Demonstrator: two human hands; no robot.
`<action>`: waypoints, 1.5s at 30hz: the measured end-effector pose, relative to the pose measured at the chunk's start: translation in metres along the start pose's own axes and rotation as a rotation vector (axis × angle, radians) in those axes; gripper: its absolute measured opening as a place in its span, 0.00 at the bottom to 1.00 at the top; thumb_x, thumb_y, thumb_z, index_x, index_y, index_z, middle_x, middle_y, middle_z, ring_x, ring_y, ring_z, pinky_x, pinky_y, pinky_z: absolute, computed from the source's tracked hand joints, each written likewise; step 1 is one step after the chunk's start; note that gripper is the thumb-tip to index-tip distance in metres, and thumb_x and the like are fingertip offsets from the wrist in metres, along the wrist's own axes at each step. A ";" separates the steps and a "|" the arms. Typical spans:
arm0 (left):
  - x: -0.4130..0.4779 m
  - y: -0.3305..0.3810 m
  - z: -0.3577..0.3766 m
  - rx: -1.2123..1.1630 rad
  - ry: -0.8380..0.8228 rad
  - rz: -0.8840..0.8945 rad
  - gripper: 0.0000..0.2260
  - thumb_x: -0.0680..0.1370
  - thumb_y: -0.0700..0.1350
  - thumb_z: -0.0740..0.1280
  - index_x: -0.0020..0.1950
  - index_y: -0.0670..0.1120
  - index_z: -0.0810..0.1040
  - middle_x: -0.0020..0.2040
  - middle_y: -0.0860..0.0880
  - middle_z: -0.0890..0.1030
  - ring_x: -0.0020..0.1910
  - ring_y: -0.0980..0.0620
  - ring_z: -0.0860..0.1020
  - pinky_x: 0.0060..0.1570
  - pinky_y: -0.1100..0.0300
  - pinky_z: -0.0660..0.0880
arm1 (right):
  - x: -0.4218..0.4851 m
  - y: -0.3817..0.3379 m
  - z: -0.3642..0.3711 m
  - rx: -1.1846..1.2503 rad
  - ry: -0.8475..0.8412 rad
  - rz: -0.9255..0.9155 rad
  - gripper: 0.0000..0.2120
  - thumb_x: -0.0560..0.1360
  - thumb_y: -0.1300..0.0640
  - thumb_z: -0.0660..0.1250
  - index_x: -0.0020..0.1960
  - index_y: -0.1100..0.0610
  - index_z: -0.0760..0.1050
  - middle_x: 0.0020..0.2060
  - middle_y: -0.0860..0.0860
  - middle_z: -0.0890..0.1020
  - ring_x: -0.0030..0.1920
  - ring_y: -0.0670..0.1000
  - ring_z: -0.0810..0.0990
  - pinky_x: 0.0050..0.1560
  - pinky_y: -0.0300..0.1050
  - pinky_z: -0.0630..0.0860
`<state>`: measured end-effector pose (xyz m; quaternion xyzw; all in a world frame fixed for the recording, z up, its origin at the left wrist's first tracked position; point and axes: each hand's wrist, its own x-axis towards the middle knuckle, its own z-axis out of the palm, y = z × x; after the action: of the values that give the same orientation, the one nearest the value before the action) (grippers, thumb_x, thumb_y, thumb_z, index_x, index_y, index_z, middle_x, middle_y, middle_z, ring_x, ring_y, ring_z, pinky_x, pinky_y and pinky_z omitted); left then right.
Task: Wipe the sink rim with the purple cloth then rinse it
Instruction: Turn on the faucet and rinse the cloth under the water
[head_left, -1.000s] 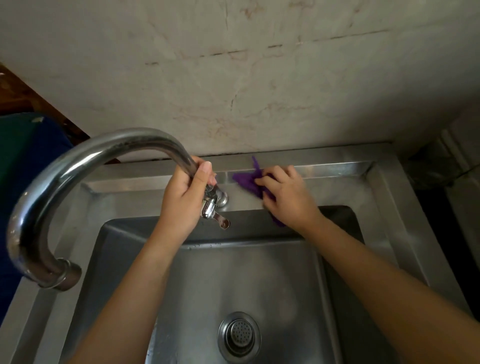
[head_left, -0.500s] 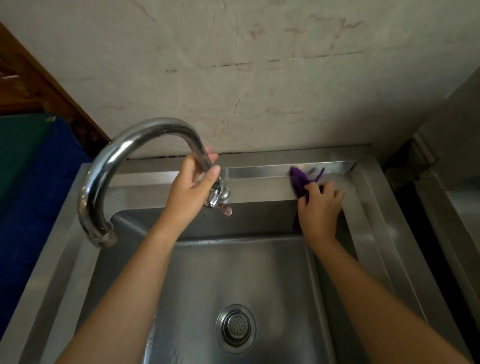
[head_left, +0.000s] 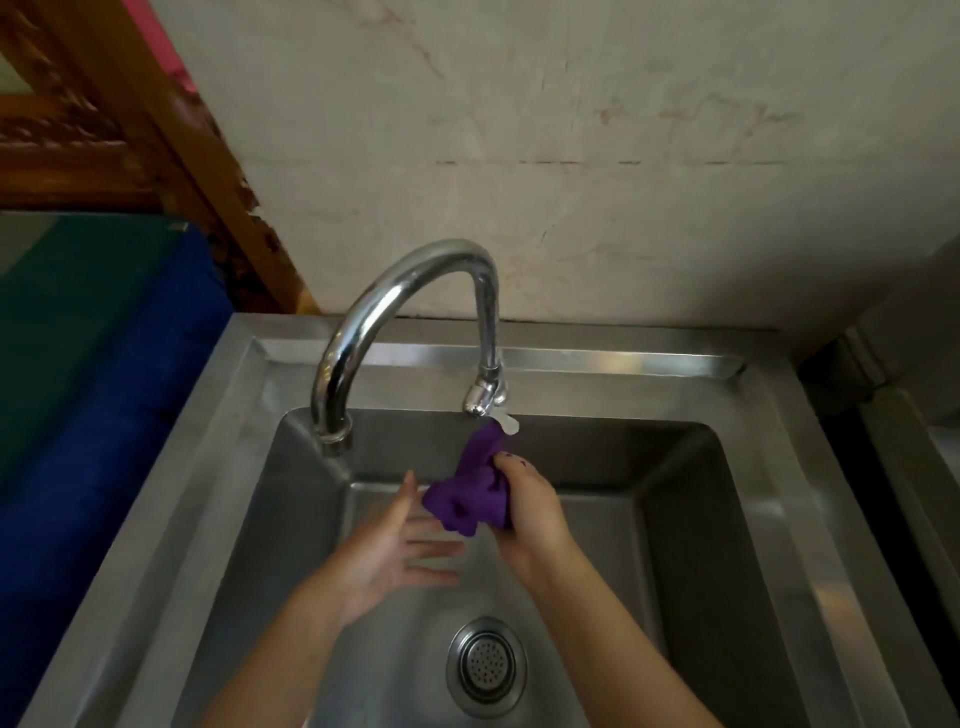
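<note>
The purple cloth (head_left: 470, 493) is bunched up over the steel sink basin, and my right hand (head_left: 530, 512) is shut on it from the right. One end of the cloth sticks up close under the tap handle (head_left: 506, 422). My left hand (head_left: 395, 551) is open, palm up, fingers spread, just below and left of the cloth. The sink rim (head_left: 597, 358) runs along the back wall. The curved chrome tap (head_left: 395, 306) arches above, its spout (head_left: 332, 434) to the left of both hands. No water stream shows.
A round drain strainer (head_left: 485, 667) sits at the basin bottom, near my forearms. Blue and green fabric (head_left: 93, 364) lies left of the sink. A carved wooden frame (head_left: 156, 119) leans at the upper left. A cracked wall rises behind.
My right hand has lifted the cloth off the back rim and brought it over the basin. My left hand has let go of the tap's upright neck and opened under the cloth.
</note>
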<state>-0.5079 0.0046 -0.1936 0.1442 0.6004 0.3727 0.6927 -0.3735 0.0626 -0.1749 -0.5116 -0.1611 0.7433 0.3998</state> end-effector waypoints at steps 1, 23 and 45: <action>-0.005 0.002 -0.002 -0.040 -0.069 -0.058 0.25 0.78 0.60 0.54 0.60 0.43 0.77 0.53 0.37 0.81 0.50 0.40 0.81 0.43 0.45 0.81 | -0.002 0.006 0.004 -0.085 0.005 -0.019 0.09 0.78 0.63 0.59 0.41 0.57 0.74 0.32 0.51 0.79 0.35 0.48 0.78 0.40 0.43 0.74; -0.012 -0.027 -0.063 -0.416 0.032 0.240 0.22 0.69 0.43 0.70 0.62 0.42 0.75 0.57 0.40 0.81 0.53 0.45 0.81 0.42 0.56 0.80 | 0.013 -0.027 0.011 -0.816 0.170 -0.228 0.20 0.79 0.41 0.51 0.55 0.56 0.71 0.44 0.54 0.80 0.43 0.53 0.80 0.39 0.45 0.76; 0.007 -0.017 -0.047 -0.505 0.016 0.242 0.08 0.79 0.48 0.62 0.55 0.49 0.77 0.54 0.45 0.82 0.54 0.45 0.80 0.55 0.43 0.76 | 0.037 -0.047 0.032 -1.141 0.245 -0.252 0.19 0.74 0.43 0.64 0.34 0.57 0.68 0.28 0.51 0.69 0.28 0.48 0.66 0.29 0.41 0.65</action>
<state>-0.5465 -0.0136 -0.2212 0.0347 0.4724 0.5915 0.6525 -0.3875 0.1257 -0.1547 -0.7044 -0.5473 0.4217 0.1625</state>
